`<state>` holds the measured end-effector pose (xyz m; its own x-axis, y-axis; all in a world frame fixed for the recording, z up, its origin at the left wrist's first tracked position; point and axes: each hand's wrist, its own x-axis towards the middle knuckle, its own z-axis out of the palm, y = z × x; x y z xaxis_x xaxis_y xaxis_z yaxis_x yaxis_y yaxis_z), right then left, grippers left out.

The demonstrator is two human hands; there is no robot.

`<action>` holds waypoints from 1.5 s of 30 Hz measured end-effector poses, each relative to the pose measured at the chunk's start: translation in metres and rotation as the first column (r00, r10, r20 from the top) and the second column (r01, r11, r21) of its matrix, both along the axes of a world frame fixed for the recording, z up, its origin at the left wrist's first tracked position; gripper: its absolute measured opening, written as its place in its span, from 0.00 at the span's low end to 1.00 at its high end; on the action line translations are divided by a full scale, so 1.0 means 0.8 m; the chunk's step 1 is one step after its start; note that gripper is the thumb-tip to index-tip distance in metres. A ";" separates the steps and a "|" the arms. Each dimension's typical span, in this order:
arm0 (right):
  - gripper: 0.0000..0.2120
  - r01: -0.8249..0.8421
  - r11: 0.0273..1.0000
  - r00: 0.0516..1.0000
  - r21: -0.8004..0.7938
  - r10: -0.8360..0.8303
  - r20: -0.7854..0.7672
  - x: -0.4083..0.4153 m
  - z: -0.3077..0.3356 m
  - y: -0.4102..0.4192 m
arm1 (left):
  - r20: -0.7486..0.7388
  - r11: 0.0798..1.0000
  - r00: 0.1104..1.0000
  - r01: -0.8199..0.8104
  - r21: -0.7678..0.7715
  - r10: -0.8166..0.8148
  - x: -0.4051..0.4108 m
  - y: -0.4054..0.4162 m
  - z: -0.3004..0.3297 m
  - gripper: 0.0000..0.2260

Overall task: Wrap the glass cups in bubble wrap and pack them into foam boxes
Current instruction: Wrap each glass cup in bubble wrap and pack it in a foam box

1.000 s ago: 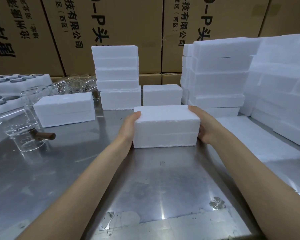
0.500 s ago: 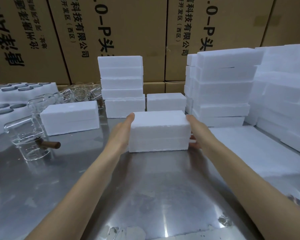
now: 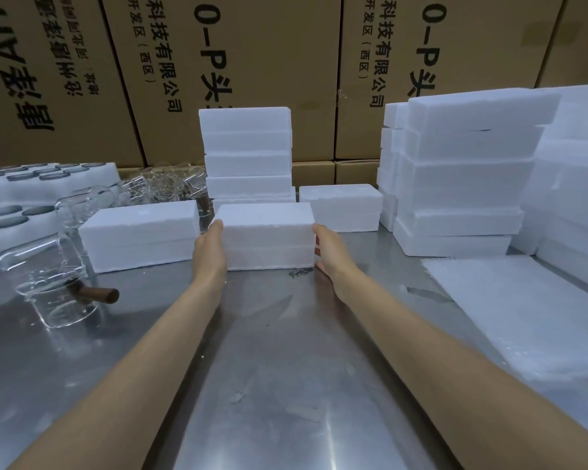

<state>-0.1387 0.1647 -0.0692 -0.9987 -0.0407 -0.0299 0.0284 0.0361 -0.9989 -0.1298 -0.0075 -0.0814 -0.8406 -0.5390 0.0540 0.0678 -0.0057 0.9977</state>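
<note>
Both hands, left hand (image 3: 208, 252) and right hand (image 3: 330, 252), pushed foam box (image 3: 269, 235) farther back.

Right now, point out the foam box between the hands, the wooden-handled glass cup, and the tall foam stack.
foam box (image 3: 267, 215), head view, top face.
glass cup (image 3: 58, 300), head view, glass wall.
foam stack (image 3: 246, 144), head view, front side.
</note>
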 end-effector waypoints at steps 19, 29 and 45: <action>0.16 0.026 0.993 0.999 0.113 -0.021 -0.042 -0.023 -0.003 0.016 | -0.400 0.786 0.883 -0.422 -0.451 0.245 0.013 0.040 -0.005 0.23; 0.06 0.271 0.963 0.958 0.002 -0.270 -0.100 -0.058 -0.003 0.084 | 0.123 -0.471 0.984 0.049 -0.881 -0.128 -0.016 0.105 -0.003 0.27; 0.20 0.377 0.907 0.925 0.187 -0.357 -0.131 -0.131 -0.019 0.111 | 0.174 0.822 0.983 0.145 -0.550 -0.057 -0.092 0.172 -0.006 0.19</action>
<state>-0.2435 0.2534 -0.0845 -0.9406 0.3263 0.0941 -0.0120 0.2451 -0.9694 -0.2037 0.1302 -0.0862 -0.9107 -0.3645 0.1945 -0.0453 0.5561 0.8299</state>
